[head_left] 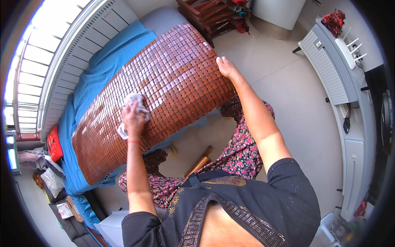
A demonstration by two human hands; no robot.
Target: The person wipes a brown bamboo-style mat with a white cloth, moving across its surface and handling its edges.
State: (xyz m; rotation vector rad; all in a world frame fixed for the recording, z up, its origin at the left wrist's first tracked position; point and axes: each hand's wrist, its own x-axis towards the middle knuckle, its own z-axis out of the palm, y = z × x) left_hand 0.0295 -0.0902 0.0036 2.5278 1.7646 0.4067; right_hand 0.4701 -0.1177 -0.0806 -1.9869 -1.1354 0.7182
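Observation:
A reddish-brown mat of small linked tiles (181,82) lies over the seat in front of me, its tiles shiny in places. My left hand (135,121) presses a crumpled, pale greyish cloth (138,101) onto the mat left of its middle, with the fingers bent over the cloth. At the mat's right edge is my right hand (226,68), closed around the border. Its fingers are partly hidden under the edge. Beneath the mat, a blue textured cover (105,55) shows along the far side.
A pale slatted backrest (96,26) runs behind the seat, beside a bright barred window. A red cushion (54,143) sits at the left end. Folded wooden stools (210,16) stand at the back. On the right is a grey cabinet (329,68) with a white router (347,51).

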